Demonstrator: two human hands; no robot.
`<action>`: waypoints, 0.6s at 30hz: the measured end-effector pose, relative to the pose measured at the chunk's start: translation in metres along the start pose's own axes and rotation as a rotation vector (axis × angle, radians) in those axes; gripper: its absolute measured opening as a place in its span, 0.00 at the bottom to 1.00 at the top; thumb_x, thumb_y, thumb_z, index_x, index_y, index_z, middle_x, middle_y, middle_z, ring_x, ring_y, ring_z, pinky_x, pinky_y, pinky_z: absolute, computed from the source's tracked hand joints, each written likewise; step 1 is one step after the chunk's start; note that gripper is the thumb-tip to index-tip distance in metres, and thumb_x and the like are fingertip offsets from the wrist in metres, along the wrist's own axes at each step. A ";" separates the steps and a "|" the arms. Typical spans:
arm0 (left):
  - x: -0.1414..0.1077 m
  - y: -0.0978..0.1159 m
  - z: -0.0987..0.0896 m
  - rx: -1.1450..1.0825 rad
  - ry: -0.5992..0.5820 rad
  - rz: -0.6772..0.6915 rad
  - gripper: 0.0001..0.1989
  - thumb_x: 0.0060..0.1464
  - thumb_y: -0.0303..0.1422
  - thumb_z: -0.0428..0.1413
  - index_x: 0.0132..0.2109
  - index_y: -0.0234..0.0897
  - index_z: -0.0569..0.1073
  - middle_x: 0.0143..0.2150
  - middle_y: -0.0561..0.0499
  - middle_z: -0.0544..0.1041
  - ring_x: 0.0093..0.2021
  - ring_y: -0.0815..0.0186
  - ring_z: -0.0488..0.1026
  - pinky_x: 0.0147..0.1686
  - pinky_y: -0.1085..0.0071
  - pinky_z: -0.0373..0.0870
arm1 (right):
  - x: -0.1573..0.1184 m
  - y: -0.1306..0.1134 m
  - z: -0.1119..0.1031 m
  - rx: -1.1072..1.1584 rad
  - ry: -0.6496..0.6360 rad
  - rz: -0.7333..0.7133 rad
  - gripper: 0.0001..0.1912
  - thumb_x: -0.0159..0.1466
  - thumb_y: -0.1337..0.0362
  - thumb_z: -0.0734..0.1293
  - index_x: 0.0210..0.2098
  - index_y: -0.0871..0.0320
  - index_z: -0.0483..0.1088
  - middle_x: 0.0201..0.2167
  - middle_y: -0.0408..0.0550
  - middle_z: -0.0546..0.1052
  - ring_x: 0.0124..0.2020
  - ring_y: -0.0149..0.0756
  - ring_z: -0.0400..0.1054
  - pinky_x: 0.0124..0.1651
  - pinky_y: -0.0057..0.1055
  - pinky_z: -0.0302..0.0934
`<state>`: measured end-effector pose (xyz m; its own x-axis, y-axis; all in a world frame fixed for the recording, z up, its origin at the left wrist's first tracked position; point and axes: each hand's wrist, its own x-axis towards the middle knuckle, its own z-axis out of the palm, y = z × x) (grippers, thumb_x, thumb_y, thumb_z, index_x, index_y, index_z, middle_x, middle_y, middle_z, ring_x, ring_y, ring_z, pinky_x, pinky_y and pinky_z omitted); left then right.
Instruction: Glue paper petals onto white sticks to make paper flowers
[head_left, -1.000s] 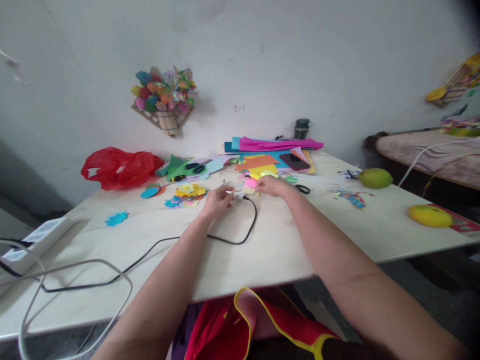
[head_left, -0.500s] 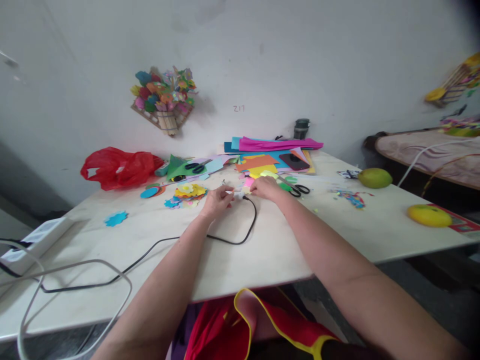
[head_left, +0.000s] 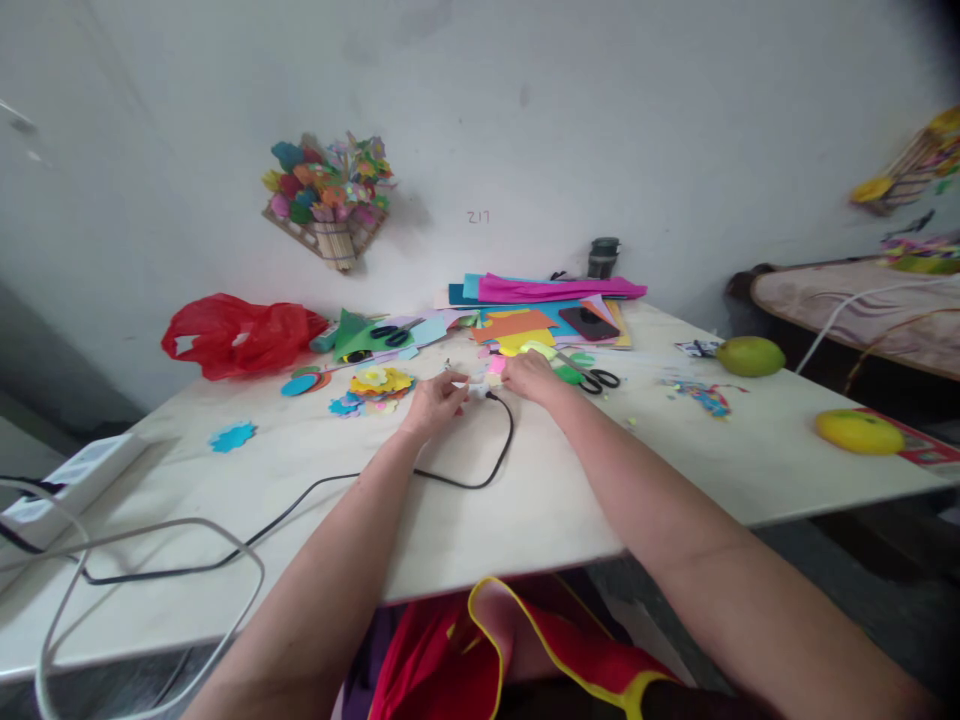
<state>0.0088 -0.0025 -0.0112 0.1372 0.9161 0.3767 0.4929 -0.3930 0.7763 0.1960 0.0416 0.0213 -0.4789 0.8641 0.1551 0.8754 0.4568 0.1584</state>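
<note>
Near the middle of the white table, my left hand (head_left: 437,404) is closed, its thumb and fingers around a small white item (head_left: 474,388) that is mostly hidden. A black cord (head_left: 504,460) loops over the table and ends at this item. My right hand (head_left: 529,378) sits just to the right, fingers pinched together beside a small pink piece (head_left: 496,365); what they hold is hidden. Stacked paper flowers (head_left: 380,382), yellow on top, lie left of my left hand. Black-handled scissors (head_left: 598,380) rest right of my right hand.
Coloured sheets (head_left: 517,326), a dark phone (head_left: 589,323) and a second pair of scissors (head_left: 395,333) lie farther back. A red plastic bag (head_left: 240,335) is at back left, a power strip (head_left: 79,478) at left. Two mangoes (head_left: 750,355) lie at right.
Hardly anything differs. My right hand has shifted very slightly to the right; my left hand stays in place.
</note>
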 end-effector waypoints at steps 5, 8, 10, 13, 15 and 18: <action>0.000 -0.001 0.000 0.002 -0.008 0.002 0.15 0.48 0.37 0.52 0.42 0.34 0.71 0.27 0.48 0.77 0.21 0.69 0.71 0.25 0.74 0.68 | 0.006 0.001 0.008 -0.041 0.020 -0.021 0.15 0.59 0.71 0.56 0.36 0.65 0.74 0.37 0.61 0.75 0.41 0.44 0.67 0.44 0.35 0.51; 0.000 -0.001 0.000 -0.012 -0.005 -0.001 0.15 0.48 0.37 0.52 0.41 0.34 0.71 0.27 0.49 0.76 0.20 0.70 0.71 0.24 0.74 0.67 | 0.010 0.002 0.012 -0.053 0.037 -0.043 0.16 0.60 0.71 0.55 0.37 0.66 0.73 0.37 0.61 0.75 0.41 0.44 0.67 0.45 0.36 0.51; 0.000 -0.001 0.000 -0.024 -0.002 -0.002 0.15 0.47 0.38 0.52 0.41 0.34 0.71 0.26 0.49 0.76 0.20 0.70 0.71 0.24 0.75 0.67 | 0.011 0.002 0.013 -0.052 0.046 -0.050 0.16 0.60 0.71 0.55 0.37 0.66 0.73 0.37 0.61 0.75 0.41 0.44 0.67 0.45 0.36 0.50; 0.000 -0.001 0.000 -0.017 0.003 -0.004 0.16 0.47 0.38 0.52 0.41 0.34 0.71 0.27 0.49 0.77 0.20 0.70 0.71 0.25 0.75 0.68 | 0.010 0.003 0.013 -0.030 0.073 -0.056 0.16 0.60 0.70 0.55 0.36 0.65 0.73 0.37 0.60 0.75 0.41 0.44 0.67 0.45 0.36 0.51; 0.000 0.000 0.000 -0.009 0.013 -0.011 0.15 0.47 0.37 0.52 0.42 0.34 0.71 0.27 0.49 0.77 0.21 0.70 0.71 0.26 0.75 0.68 | 0.009 0.006 0.013 0.009 0.122 -0.027 0.16 0.60 0.69 0.55 0.36 0.64 0.73 0.37 0.59 0.75 0.41 0.43 0.67 0.44 0.35 0.52; 0.000 0.000 -0.001 -0.018 0.029 -0.027 0.15 0.47 0.36 0.53 0.41 0.34 0.71 0.27 0.49 0.77 0.21 0.70 0.72 0.25 0.75 0.68 | 0.009 0.011 0.016 0.176 0.217 0.066 0.15 0.60 0.65 0.56 0.35 0.60 0.74 0.38 0.54 0.75 0.40 0.39 0.67 0.41 0.30 0.54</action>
<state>0.0084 -0.0026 -0.0108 0.0991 0.9239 0.3695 0.4803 -0.3696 0.7954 0.2024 0.0578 0.0087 -0.4066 0.8366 0.3672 0.8941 0.4469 -0.0282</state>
